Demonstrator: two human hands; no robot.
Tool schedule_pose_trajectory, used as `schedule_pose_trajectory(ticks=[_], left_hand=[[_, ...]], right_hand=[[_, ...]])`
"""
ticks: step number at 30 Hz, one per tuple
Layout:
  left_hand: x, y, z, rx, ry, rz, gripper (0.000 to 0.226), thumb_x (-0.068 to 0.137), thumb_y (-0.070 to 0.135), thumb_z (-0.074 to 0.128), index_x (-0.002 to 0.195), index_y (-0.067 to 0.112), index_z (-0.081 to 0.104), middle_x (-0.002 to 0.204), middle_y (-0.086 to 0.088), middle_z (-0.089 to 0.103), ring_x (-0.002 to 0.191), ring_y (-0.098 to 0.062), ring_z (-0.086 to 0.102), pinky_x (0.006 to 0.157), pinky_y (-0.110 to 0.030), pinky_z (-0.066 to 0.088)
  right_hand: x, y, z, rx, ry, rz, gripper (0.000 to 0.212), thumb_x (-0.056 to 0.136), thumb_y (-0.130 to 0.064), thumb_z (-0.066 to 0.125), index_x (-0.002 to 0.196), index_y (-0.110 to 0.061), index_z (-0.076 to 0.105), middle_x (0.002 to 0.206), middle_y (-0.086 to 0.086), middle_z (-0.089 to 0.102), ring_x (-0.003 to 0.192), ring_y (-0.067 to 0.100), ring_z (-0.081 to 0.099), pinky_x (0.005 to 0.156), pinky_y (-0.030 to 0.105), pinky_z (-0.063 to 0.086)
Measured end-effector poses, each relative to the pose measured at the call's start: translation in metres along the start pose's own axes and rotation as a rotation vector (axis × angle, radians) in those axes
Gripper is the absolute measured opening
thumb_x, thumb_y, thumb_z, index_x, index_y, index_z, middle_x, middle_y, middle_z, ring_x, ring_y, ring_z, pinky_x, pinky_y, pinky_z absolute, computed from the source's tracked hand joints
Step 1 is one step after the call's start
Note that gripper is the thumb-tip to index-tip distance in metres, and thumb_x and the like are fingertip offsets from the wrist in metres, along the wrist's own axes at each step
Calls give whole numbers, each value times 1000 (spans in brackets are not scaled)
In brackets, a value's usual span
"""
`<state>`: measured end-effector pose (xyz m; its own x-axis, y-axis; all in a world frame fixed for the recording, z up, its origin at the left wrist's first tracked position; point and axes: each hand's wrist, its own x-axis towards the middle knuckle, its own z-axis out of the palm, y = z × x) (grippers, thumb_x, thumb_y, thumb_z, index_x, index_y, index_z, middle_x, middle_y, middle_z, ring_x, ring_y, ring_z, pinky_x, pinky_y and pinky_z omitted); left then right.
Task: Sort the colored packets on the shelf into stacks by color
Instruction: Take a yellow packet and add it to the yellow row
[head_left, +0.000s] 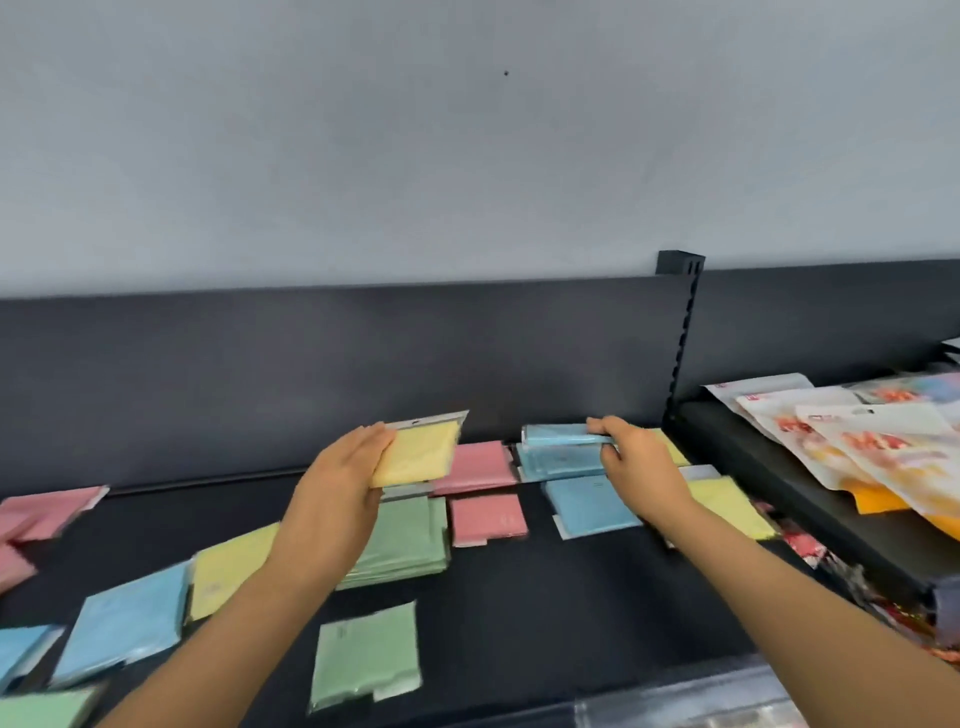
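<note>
1. Packets in four colours lie spread over the dark shelf (545, 597); two of them are lifted in the hands.
2. Left hand (348, 467) grips a yellow packet (418, 452) by its near edge, holding it tilted above the shelf.
3. Right hand (631, 452) pinches a blue packet (558, 435), raised just over a blue stack (558, 462) at the back of the shelf.
4. Below the left hand sits a green stack (405, 540), with a single green packet (366, 654) nearer the front.
5. Between the hands lie two pink packets, one at the back (475, 467) and one in front of it (488, 519).
6. Another blue packet (589, 506) lies under the right wrist, a yellow one (727, 504) to its right.
7. Far left, pink packets (47, 512), blue ones (124, 623) and a yellow one (228, 566) rest on the shelf.
8. Printed bags (857, 441) fill the neighbouring shelf on the right.
</note>
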<state>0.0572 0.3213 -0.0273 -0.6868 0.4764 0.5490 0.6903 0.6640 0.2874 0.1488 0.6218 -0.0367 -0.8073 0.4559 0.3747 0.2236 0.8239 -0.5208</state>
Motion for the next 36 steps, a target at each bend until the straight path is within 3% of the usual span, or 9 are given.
schedule_pose_trajectory(ticks=[5,10,16,20,27,31,33,35,36], left_hand=[[7,39,19,46,-23,-14,54,88,-2,49,139,15,42,146,-2,40,136,-21,35,110,-22,17],[13,55,27,37,-28,-45,56,82,-11,50,135,10,48,142,-7,45,133,-26,40,110,-28,24],[22,58,29,-52,27,-124,49,85,-7,50,132,10,51,138,-8,50,128,-26,46,109,-32,30],[33,66,33,-98,23,-103,47,87,-4,51,132,8,51,138,-8,50,129,-26,45,110,-32,30],[53,94,53,-184,-73,31,45,91,8,50,135,8,45,138,-4,47,124,-19,44,106,-23,28],[60,127,72,-186,-134,172,46,92,8,48,137,14,43,136,-6,50,123,-24,46,106,-29,34],[59,151,80,-149,-203,201,42,90,6,45,129,20,44,119,-5,56,106,-25,53,90,-35,45],[54,177,87,-10,-291,241,39,87,3,43,122,19,39,107,-5,53,90,-23,50,69,-34,42],[52,190,92,55,-324,282,40,85,0,44,121,18,37,107,-5,51,91,-23,49,67,-33,38]], right_hand=[[24,27,-10,-39,-48,-73,36,92,1,41,122,-8,58,133,8,57,118,28,55,97,33,45],[35,46,-3,-115,-253,-71,41,87,8,42,117,-15,58,123,11,59,105,28,58,87,34,48],[43,48,-7,-163,-354,-57,51,82,12,43,120,-18,59,135,7,51,116,27,52,93,35,47],[47,44,-26,-59,-244,-23,57,83,15,38,125,-18,59,137,4,53,108,26,59,83,35,53],[48,42,-85,16,18,11,51,86,10,36,122,-16,62,133,5,57,118,22,54,89,19,38],[40,48,-104,19,118,44,49,87,9,36,122,-15,61,130,4,59,123,19,51,97,19,36],[35,53,-113,36,168,53,49,87,9,36,122,-14,61,129,3,60,123,19,52,100,21,36],[30,58,-121,46,205,73,48,87,9,37,122,-12,61,128,4,60,123,18,52,100,18,34],[26,61,-125,44,216,86,47,87,9,37,122,-11,61,128,3,60,123,17,52,99,15,32]])
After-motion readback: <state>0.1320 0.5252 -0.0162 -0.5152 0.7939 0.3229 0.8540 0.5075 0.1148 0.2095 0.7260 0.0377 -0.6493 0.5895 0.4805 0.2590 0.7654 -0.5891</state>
